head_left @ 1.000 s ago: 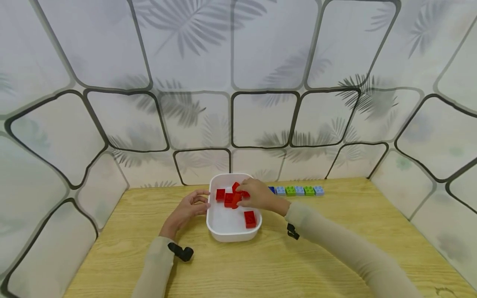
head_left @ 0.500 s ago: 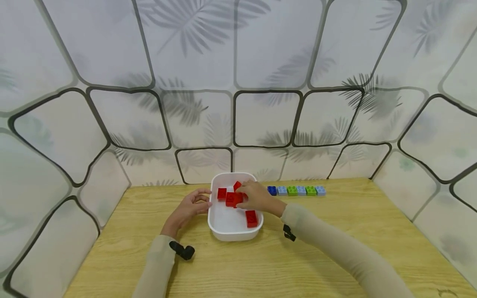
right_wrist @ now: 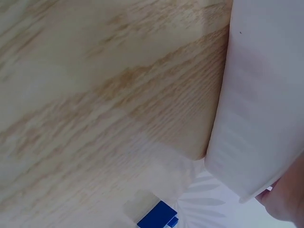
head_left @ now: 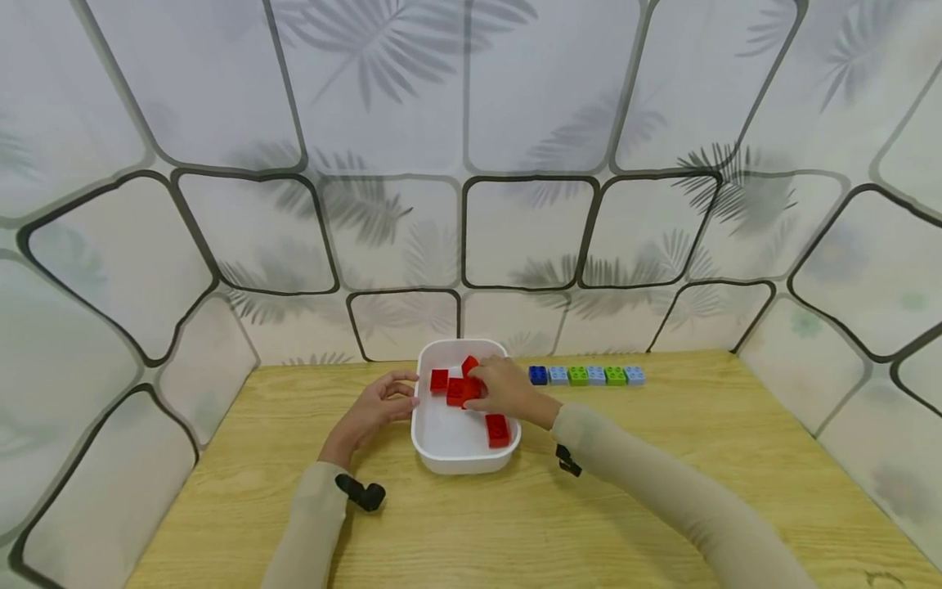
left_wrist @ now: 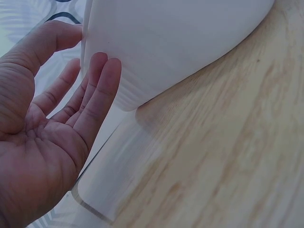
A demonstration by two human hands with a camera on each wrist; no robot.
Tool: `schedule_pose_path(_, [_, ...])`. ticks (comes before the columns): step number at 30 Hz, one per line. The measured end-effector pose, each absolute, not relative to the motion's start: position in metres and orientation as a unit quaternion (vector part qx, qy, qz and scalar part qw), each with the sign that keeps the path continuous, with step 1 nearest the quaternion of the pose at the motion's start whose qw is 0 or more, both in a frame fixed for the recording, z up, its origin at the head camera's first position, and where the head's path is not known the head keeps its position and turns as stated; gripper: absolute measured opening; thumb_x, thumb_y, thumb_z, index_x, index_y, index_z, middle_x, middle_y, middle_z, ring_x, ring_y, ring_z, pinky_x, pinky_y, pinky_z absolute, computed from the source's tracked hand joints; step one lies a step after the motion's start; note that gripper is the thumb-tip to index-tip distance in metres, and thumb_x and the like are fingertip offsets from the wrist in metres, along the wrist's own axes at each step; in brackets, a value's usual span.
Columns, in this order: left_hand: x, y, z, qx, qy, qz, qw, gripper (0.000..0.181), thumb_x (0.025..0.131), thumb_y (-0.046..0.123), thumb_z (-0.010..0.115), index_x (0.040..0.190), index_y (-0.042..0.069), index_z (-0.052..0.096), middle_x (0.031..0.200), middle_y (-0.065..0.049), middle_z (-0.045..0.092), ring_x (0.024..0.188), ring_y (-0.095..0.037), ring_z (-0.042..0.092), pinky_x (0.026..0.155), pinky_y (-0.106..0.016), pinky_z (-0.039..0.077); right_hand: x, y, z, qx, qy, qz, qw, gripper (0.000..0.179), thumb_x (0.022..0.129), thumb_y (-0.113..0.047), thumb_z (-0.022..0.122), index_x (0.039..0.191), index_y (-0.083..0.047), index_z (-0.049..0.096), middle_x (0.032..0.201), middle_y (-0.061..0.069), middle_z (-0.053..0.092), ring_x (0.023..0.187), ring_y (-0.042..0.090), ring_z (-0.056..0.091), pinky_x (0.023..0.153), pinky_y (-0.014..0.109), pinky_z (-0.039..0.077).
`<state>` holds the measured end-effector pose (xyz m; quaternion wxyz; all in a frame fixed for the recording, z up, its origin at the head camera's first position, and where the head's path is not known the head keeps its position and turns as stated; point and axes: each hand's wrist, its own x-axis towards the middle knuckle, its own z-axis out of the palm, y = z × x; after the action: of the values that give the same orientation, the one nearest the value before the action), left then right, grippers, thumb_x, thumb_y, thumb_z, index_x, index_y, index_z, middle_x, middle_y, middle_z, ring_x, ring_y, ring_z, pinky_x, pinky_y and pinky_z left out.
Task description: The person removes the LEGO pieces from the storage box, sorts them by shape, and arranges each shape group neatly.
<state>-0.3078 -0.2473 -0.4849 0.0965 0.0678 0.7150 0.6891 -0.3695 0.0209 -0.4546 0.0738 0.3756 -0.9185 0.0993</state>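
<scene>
A white plastic tub (head_left: 449,442) stands on the wooden table and holds several red toy bricks, one of them a lone red brick (head_left: 496,431) near its front right. My left hand (head_left: 377,407) is at the tub's left side; in the left wrist view its thumb touches the rim and the slightly bent fingers (left_wrist: 105,85) lie by the outer wall. Inside the tub my right hand (head_left: 508,388) pinches a red toy brick (head_left: 469,391) between thumb and fingertips, against a neighbouring red brick (head_left: 454,390). The hand partly hides these bricks. In the right wrist view only the hand's edge shows.
A row of toy bricks lies along the table's back edge, right of the tub: a dark blue brick (head_left: 538,375), then light blue and green bricks (head_left: 577,375). A patterned curtain (head_left: 397,229) rises behind and at both sides of the table (head_left: 456,523).
My right hand has stayed in the tub while the red bricks under its fingers have shifted slightly and turned. The left hand keeps its place at the tub. The head view has moved a little.
</scene>
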Motion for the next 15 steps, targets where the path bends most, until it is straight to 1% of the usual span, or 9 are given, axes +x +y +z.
schedule_pose_path(4, [-0.3092, -0.2467, -0.4852, 0.068, 0.715, 0.69, 0.095, 0.054, 0.097, 0.008, 0.068, 0.144, -0.002, 0.044, 0.113, -0.009, 0.059, 0.096, -0.017, 0.066, 0.087, -0.029, 0.061, -0.3692, 0.0217, -0.4552, 0.375, -0.917, 0.108, 0.079, 0.05, 0.082, -0.043, 0.084, 0.113, -0.005, 0.075, 0.107, 0.007, 0.073, 0.092, 0.021, 0.057, 0.084, 0.037, 0.051])
schedule_pose_path(9, [-0.3098, -0.2458, -0.4859, 0.069, 0.712, 0.693, 0.093, 0.054, 0.097, 0.006, 0.067, 0.145, -0.003, 0.043, 0.111, -0.008, 0.059, 0.094, -0.015, 0.065, 0.086, -0.028, 0.061, -0.3694, 0.0223, -0.4566, 0.377, -0.915, 0.119, 0.077, 0.045, 0.081, -0.042, 0.086, 0.11, -0.009, 0.076, 0.101, 0.003, 0.073, 0.087, 0.017, 0.054, 0.078, 0.033, 0.047])
schedule_pose_path(12, [-0.3088, -0.246, -0.4857, 0.069, 0.712, 0.692, 0.093, 0.054, 0.097, 0.006, 0.067, 0.145, -0.004, 0.043, 0.111, -0.008, 0.059, 0.094, -0.014, 0.065, 0.086, -0.028, 0.061, -0.3695, 0.0223, -0.4574, 0.376, -0.916, 0.125, 0.063, 0.045, 0.081, -0.043, 0.086, 0.112, -0.012, 0.076, 0.101, 0.001, 0.072, 0.087, 0.015, 0.053, 0.08, 0.032, 0.046])
schedule_pose_path(15, [-0.3079, -0.2463, -0.4849, 0.069, 0.713, 0.691, 0.091, 0.055, 0.097, 0.006, 0.068, 0.145, -0.004, 0.043, 0.11, -0.007, 0.059, 0.095, -0.014, 0.065, 0.086, -0.028, 0.061, -0.3694, 0.0222, -0.4568, 0.371, -0.917, 0.138, 0.04, 0.046, 0.081, -0.042, 0.086, 0.114, -0.013, 0.075, 0.105, 0.001, 0.072, 0.091, 0.016, 0.053, 0.086, 0.035, 0.045])
